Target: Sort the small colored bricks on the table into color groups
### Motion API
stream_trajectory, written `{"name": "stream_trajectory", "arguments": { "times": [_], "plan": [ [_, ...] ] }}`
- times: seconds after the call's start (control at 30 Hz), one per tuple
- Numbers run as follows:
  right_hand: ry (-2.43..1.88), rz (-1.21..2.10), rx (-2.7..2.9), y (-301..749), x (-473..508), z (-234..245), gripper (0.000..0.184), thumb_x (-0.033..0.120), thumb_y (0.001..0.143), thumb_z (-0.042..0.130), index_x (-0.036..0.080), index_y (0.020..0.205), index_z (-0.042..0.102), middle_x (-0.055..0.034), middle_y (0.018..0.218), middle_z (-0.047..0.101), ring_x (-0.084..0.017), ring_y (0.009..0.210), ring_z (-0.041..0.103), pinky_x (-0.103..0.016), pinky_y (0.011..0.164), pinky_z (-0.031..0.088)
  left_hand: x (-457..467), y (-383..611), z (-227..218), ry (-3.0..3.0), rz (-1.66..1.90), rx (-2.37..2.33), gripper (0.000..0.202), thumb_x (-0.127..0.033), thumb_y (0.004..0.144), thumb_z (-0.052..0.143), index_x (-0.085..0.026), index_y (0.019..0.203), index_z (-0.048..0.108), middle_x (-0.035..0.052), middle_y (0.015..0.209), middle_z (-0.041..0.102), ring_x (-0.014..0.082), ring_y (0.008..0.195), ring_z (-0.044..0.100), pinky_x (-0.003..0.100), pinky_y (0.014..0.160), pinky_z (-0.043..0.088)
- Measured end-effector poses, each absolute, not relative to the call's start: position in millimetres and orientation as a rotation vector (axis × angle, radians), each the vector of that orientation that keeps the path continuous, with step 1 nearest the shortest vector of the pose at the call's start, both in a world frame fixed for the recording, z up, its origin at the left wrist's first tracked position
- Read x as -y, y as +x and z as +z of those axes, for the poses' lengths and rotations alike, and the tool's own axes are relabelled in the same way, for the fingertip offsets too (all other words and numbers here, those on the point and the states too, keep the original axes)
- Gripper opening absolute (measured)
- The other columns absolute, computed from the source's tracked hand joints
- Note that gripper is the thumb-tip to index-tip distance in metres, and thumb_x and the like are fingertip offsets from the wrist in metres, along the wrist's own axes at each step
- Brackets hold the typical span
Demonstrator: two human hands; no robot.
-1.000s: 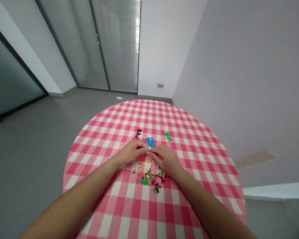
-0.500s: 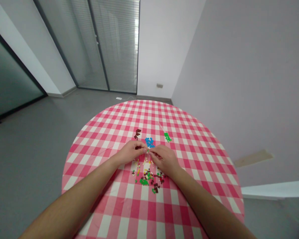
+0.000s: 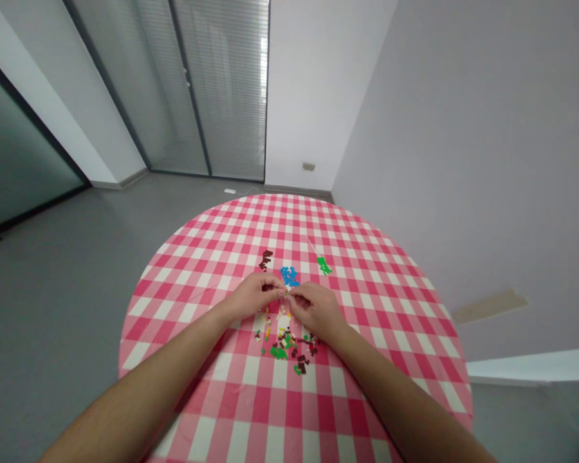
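Observation:
My left hand (image 3: 255, 296) and my right hand (image 3: 314, 310) meet fingertip to fingertip over the middle of a round table with a red and white checked cloth (image 3: 222, 392). Both hands are pinched on a tiny piece between them, too small to name. Just under and behind the hands lies a loose heap of small building bricks (image 3: 289, 344) in green, brown, yellow and white. Beyond the fingertips sit a small blue pile (image 3: 289, 276), a green pile (image 3: 324, 265) to its right and a brown pile (image 3: 266, 259) to its left.
The table's round edge drops to a grey floor (image 3: 67, 283) on the left. A pale wall (image 3: 463, 141) stands close on the right. Glass doors with blinds (image 3: 212, 83) are at the back, and a white cable lies on the floor by the far wall.
Both hands stay pinched together at the same spot. The view has shifted only slightly.

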State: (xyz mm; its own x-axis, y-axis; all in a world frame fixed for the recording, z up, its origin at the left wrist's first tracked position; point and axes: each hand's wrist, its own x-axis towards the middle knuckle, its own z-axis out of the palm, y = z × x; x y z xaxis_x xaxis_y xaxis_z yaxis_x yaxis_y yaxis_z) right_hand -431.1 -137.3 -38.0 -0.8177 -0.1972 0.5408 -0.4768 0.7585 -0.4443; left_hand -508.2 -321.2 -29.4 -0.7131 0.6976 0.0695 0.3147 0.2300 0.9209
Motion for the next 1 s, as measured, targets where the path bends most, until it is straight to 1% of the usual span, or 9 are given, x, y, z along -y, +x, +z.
{"name": "stream_trajectory", "arguments": {
  "times": [0.1, 0.17, 0.23, 0.3, 0.37, 0.5, 0.67, 0.87, 1.0],
  "plan": [
    [0.374, 0.784, 2.550, -436, 125, -36, 0.009, 0.020, 0.081, 0.062, 0.021, 0.079, 0.071, -0.0039, 0.072, 0.071, -0.018, 0.066, 0.065, -0.028, 0.064, 0.048, 325, -512, -29, 0.933, 1.443, -2.227, 0.018, -0.025, 0.086, 0.057, -0.019, 0.091, 0.073, 0.0063, 0.093, 0.073, 0.0188, 0.085, 0.064, 0.032, 0.079, 0.049],
    [0.211, 0.750, 2.630, -441, 108, -33, 0.011, 0.019, 0.080, 0.061, 0.020, 0.075, 0.071, -0.0037, 0.071, 0.071, -0.018, 0.066, 0.065, -0.028, 0.063, 0.047, 331, -518, -30, 0.937, 1.407, -2.312, 0.018, -0.025, 0.087, 0.057, -0.021, 0.091, 0.074, 0.0069, 0.098, 0.072, 0.0197, 0.089, 0.064, 0.034, 0.083, 0.049],
    [0.029, 0.699, 2.711, -447, 86, -32, 0.015, 0.018, 0.078, 0.059, 0.020, 0.068, 0.071, -0.0033, 0.066, 0.071, -0.018, 0.060, 0.064, -0.027, 0.058, 0.044, 338, -524, -30, 0.953, 1.367, -2.359, 0.018, -0.026, 0.090, 0.056, -0.022, 0.091, 0.073, 0.0073, 0.100, 0.072, 0.0203, 0.089, 0.064, 0.035, 0.083, 0.049],
    [-0.064, 0.690, 2.796, -451, 66, -32, 0.018, 0.020, 0.078, 0.059, 0.020, 0.065, 0.071, -0.0030, 0.063, 0.071, -0.018, 0.057, 0.063, -0.027, 0.056, 0.042, 344, -528, -30, 0.964, 1.330, -2.376, 0.018, -0.028, 0.090, 0.056, -0.022, 0.092, 0.073, 0.0071, 0.100, 0.072, 0.0206, 0.089, 0.064, 0.036, 0.082, 0.049],
    [-0.117, 0.695, 2.827, -452, 52, -32, 0.017, 0.020, 0.078, 0.059, 0.020, 0.068, 0.073, -0.0033, 0.066, 0.073, -0.019, 0.060, 0.065, -0.027, 0.057, 0.043, 347, -530, -28, 0.992, 1.286, -2.350, 0.017, -0.028, 0.089, 0.058, -0.022, 0.090, 0.073, 0.0069, 0.097, 0.072, 0.0207, 0.088, 0.065, 0.035, 0.080, 0.050],
    [-0.085, 0.703, 2.907, -453, 43, -34, 0.017, 0.022, 0.079, 0.060, 0.022, 0.073, 0.076, -0.0043, 0.075, 0.076, -0.020, 0.065, 0.068, -0.027, 0.058, 0.044, 349, -528, -23, 1.094, 1.191, -2.306, 0.015, -0.025, 0.086, 0.060, -0.023, 0.081, 0.074, 0.0061, 0.090, 0.073, 0.0195, 0.081, 0.065, 0.033, 0.075, 0.049],
    [-0.098, 0.593, 2.915, -456, 47, -37, 0.020, 0.026, 0.085, 0.060, 0.022, 0.074, 0.077, -0.0057, 0.075, 0.076, -0.021, 0.065, 0.069, -0.028, 0.058, 0.045, 351, -525, -22, 1.129, 1.069, -2.271, 0.017, -0.018, 0.080, 0.058, -0.019, 0.073, 0.074, 0.0049, 0.078, 0.073, 0.0176, 0.072, 0.065, 0.029, 0.068, 0.048],
    [-0.188, 0.469, 2.889, -462, 50, -44, 0.020, 0.029, 0.087, 0.059, 0.020, 0.086, 0.077, -0.0069, 0.084, 0.077, -0.022, 0.075, 0.070, -0.028, 0.063, 0.046, 356, -520, -12, 1.095, 0.901, -2.178, 0.014, -0.020, 0.075, 0.061, -0.016, 0.076, 0.075, 0.0055, 0.080, 0.075, 0.0171, 0.071, 0.066, 0.027, 0.065, 0.046],
    [-0.261, 0.457, 2.891, -463, 53, -45, 0.022, 0.030, 0.088, 0.057, 0.019, 0.088, 0.077, -0.0063, 0.083, 0.076, -0.021, 0.075, 0.069, -0.028, 0.063, 0.044, 359, -514, -6, 1.066, 0.832, -2.135, 0.014, -0.027, 0.077, 0.067, -0.016, 0.072, 0.073, 0.0053, 0.081, 0.074, 0.0169, 0.071, 0.066, 0.026, 0.063, 0.046]
  ]
}}
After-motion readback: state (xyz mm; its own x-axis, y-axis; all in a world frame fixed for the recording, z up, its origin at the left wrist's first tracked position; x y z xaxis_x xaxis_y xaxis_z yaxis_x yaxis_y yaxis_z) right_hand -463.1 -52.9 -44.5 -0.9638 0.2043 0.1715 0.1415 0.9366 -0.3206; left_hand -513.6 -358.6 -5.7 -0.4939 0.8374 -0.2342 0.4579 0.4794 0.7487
